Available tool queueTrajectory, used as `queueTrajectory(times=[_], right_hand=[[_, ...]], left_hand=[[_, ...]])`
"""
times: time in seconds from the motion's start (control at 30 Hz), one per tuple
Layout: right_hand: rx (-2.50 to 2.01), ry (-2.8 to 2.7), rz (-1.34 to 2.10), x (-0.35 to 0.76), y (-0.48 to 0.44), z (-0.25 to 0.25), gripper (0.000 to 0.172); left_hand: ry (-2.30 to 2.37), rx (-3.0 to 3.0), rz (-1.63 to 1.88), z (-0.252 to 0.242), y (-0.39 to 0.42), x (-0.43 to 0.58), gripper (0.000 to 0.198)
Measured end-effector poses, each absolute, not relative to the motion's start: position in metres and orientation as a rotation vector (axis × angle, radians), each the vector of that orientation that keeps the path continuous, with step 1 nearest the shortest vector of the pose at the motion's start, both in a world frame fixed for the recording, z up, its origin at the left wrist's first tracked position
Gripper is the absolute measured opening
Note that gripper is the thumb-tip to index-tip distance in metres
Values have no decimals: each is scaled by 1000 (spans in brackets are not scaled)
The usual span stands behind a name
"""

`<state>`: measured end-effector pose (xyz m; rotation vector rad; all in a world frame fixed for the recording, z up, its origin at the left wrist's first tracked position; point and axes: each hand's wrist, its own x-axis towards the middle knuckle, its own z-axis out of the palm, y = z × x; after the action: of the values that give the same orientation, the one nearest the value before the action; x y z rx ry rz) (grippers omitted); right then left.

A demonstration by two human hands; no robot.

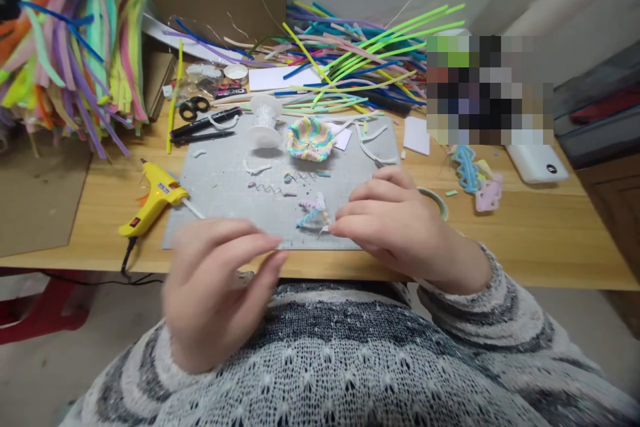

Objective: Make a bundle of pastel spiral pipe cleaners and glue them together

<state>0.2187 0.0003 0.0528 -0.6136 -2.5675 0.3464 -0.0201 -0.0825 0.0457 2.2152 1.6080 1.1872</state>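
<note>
My left hand [215, 293] is raised at the table's front edge, slightly blurred, with thumb and forefinger brought close in a pinch. Anything between those tips is too fine to make out. At the mat's right front, my right hand [400, 227] has its fingers curled and the tips together. Right by those tips is a small twisted pipe-cleaner piece [313, 217] in pink and blue; whether they grip it I cannot tell. Behind it on the grey cutting mat [225, 180] lie a thin coiled piece [270, 189], a ruffled pastel pipe-cleaner cup [310, 139] and a spool of clear thread [265, 123].
A yellow glue gun [155, 197] lies at the mat's left, near black scissors [194, 107] and black pens [205, 125]. Loose pipe cleaners [350, 47] pile up behind; bundles [65, 47] stand at left. A tape roll [434, 200] and white power bank [537, 159] are at right.
</note>
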Motion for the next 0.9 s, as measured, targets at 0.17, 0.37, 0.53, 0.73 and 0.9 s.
queueTrajectory(times=[0.17,0.37,0.53,0.73,0.9], right_hand=[[-659,-2653,251,209,-14,56,22],[-594,-2646,235,209,-22,53,23],[-575,-2678,208,209,-21,48,23],[-580,-2684,257,206,-17,38,23],[-590,-2645,295,207,-10,37,19]], left_hand=[[1430,2271,1082,41,-78,1,11],[1455,2107,1049,28,-80,9,5],[1410,1800,949,15,-81,13,9],[1208,1184,891,-6,-74,18,12],[1155,979,897,-12,-70,21,15]])
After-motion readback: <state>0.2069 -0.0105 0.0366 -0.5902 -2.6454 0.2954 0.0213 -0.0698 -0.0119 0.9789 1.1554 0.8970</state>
